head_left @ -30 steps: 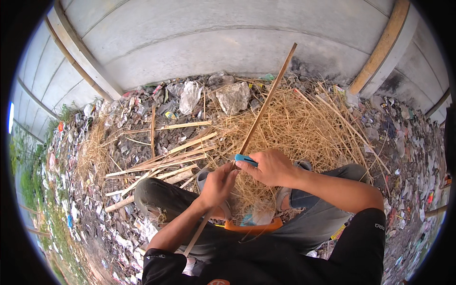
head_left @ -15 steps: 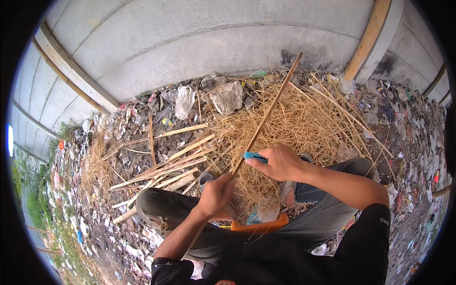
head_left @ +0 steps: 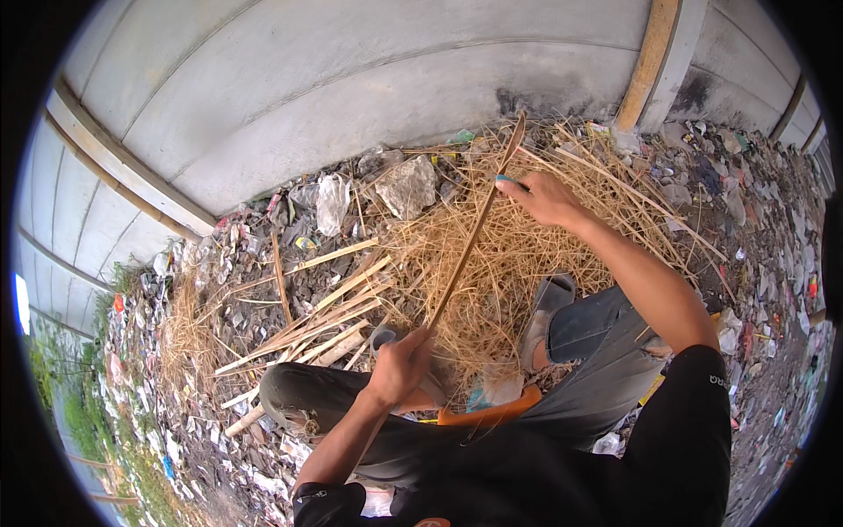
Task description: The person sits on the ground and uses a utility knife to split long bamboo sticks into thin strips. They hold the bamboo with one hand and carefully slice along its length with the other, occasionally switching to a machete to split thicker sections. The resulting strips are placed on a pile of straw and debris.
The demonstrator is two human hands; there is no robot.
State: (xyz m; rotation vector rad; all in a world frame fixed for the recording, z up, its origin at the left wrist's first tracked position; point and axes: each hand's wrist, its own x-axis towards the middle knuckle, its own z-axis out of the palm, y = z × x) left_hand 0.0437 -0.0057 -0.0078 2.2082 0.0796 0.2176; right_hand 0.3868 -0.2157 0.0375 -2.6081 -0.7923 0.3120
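Hiding most of a blue tool (head_left: pixel 501 178), right fingers (head_left: pixel 537 186) around it; left fingers (head_left: pixel 416 342) around wooden strip (head_left: pixel 474 241).

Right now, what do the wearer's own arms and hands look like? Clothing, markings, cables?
Left hand and right hand: ungloved, no watch or band visible at the wrists. Forearms uncovered. Left sleeve and right sleeve: black, short, each with small white lettering near the hem. No cables visible on either arm.
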